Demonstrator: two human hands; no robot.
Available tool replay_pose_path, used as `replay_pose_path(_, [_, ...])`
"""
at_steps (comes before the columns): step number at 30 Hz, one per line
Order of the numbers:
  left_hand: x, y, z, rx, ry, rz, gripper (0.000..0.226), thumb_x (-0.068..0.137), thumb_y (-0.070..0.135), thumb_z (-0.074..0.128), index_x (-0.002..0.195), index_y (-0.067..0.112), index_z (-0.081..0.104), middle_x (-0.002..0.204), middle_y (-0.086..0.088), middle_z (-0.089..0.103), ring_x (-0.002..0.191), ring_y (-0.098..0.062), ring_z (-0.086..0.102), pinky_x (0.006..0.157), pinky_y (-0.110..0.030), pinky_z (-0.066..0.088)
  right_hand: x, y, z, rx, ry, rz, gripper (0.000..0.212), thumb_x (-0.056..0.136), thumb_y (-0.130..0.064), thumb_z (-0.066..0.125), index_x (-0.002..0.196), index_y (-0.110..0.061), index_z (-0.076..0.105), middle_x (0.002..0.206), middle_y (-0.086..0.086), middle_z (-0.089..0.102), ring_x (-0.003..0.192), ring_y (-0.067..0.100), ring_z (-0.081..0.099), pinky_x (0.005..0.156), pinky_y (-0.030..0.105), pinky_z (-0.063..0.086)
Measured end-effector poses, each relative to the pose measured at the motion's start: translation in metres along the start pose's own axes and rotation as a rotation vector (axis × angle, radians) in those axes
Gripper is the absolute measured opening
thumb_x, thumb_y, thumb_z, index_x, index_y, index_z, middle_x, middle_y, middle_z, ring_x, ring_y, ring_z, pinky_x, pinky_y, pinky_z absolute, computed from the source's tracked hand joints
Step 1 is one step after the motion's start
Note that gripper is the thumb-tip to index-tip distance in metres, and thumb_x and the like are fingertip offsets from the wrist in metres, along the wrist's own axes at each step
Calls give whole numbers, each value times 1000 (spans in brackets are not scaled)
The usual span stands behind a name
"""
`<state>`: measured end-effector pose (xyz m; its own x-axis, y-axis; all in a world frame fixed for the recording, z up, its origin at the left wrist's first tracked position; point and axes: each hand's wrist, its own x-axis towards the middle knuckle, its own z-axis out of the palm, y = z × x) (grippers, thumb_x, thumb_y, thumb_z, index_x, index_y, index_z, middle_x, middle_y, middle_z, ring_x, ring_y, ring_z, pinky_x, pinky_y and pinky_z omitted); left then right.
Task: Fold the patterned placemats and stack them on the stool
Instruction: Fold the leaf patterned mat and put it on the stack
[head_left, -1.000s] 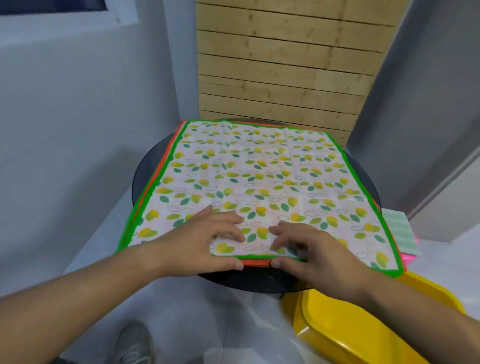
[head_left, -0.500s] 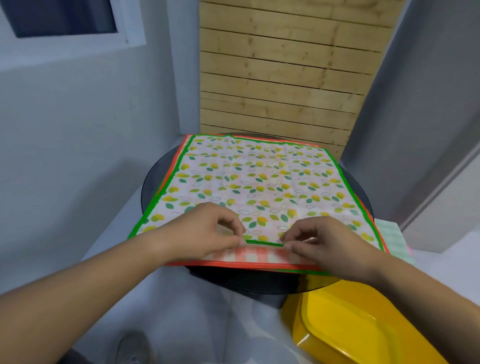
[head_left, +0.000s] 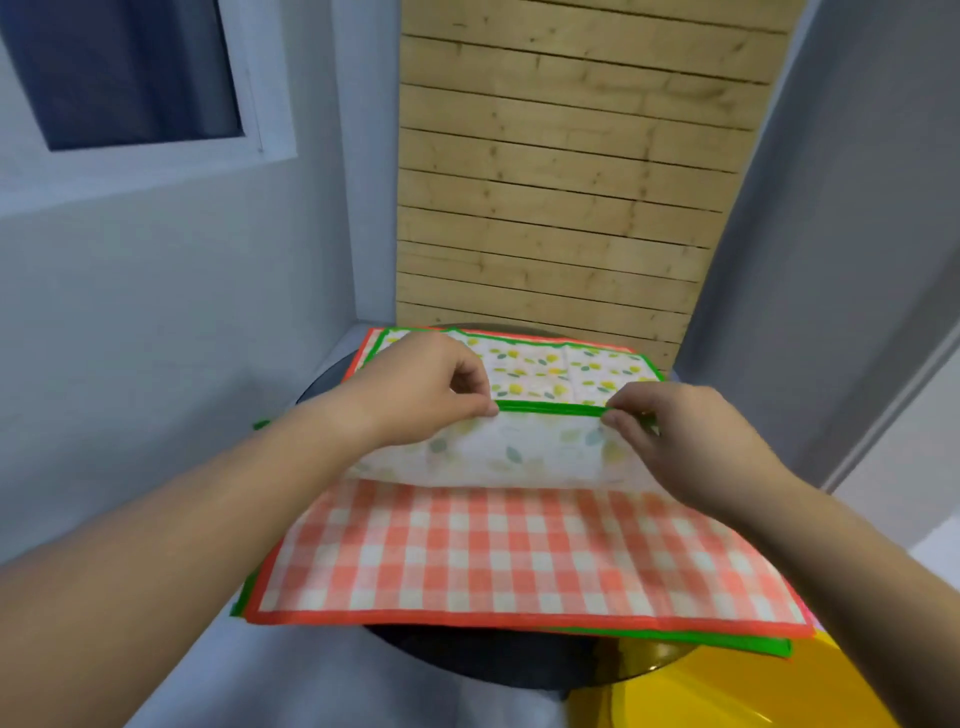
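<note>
Pinching the green near edge of the leaf-print placemat, the left hand and right hand hold it lifted at the centre of the frame, thumb and fingers curled on it, its pale underside showing below them. Beneath it a red checked placemat lies flat on the round dark desk, lower centre.

A pale grey painted wall fills the left, with a white-framed window with a dark pane high up. Far ahead stands a panel of horizontal light wooden planks. A smooth grey wall rises right. The pale glossy floor lies near.
</note>
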<state>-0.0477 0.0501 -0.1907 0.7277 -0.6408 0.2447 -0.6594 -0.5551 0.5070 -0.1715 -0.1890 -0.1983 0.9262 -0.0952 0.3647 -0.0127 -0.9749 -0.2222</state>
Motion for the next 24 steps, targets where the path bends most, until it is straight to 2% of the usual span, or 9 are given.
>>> replay_pose_path(1, [11, 0, -3, 73, 33, 5, 16, 82, 40, 78, 75, 27, 73, 84, 15, 73, 87, -9, 67, 83, -38, 54, 10, 1, 4, -92, 80, 11, 16, 98, -33, 56, 88, -28, 68, 82, -9, 66, 77, 15, 57, 59, 31, 40])
replay_pose_path(3, [34, 1, -6, 209, 97, -5, 17, 85, 44, 74, 81, 28, 73, 92, 17, 70, 94, -14, 64, 88, -38, 51, 32, 6, 15, -218, 202, 4, 15, 96, -30, 57, 90, -24, 69, 84, -1, 67, 85, 28, 60, 62, 35, 37])
replay_pose_path(5, [56, -2, -2, 300, 143, -14, 17, 88, 44, 71, 87, 28, 73, 97, 14, 68, 101, -18, 61, 93, -36, 45, 54, 13, 30, -246, 253, 14, 11, 93, -27, 61, 89, -23, 71, 86, 1, 69, 90, 34, 60, 71, 37, 34])
replay_pose_path(7, [77, -10, 7, 343, 149, -43, 16, 90, 43, 68, 90, 27, 73, 104, 11, 71, 107, -21, 60, 93, -35, 42, 73, 23, 46, -217, 238, 68, 11, 92, -29, 61, 91, -27, 72, 91, -1, 69, 96, 32, 60, 80, 38, 34])
replay_pose_path(10, [97, -31, 29, 294, 127, -118, 15, 93, 38, 65, 91, 24, 71, 104, 8, 72, 103, -22, 62, 83, -32, 42, 96, 40, 71, -194, 172, 126, 15, 94, -35, 57, 94, -30, 71, 97, -4, 70, 101, 27, 58, 96, 37, 31])
replay_pose_path(14, [117, -60, 63, 194, 97, -218, 18, 93, 36, 64, 81, 23, 64, 95, 7, 70, 96, -20, 62, 78, -32, 46, 118, 61, 104, -162, 39, 203, 22, 97, -39, 50, 96, -30, 70, 100, -3, 68, 107, 22, 57, 118, 43, 11])
replay_pose_path(17, [128, -76, 88, 172, 105, -275, 19, 94, 38, 62, 83, 22, 61, 94, 6, 68, 94, -22, 60, 82, -33, 45, 130, 71, 126, -89, -47, 255, 22, 96, -40, 50, 97, -30, 69, 104, -2, 67, 110, 24, 56, 116, 43, 15])
replay_pose_path(20, [129, -88, 110, 188, 118, -279, 18, 96, 38, 59, 84, 25, 58, 90, 5, 66, 92, -23, 60, 89, -37, 43, 136, 80, 145, 2, -111, 303, 20, 95, -42, 52, 95, -31, 68, 107, -3, 65, 110, 24, 54, 100, 40, 31])
replay_pose_path(24, [128, -101, 128, 242, 161, -223, 16, 98, 39, 56, 86, 29, 57, 94, 5, 59, 94, -20, 54, 87, -37, 42, 132, 90, 165, 55, -96, 308, 13, 92, -43, 58, 90, -32, 64, 109, -2, 60, 112, 25, 49, 90, 40, 39])
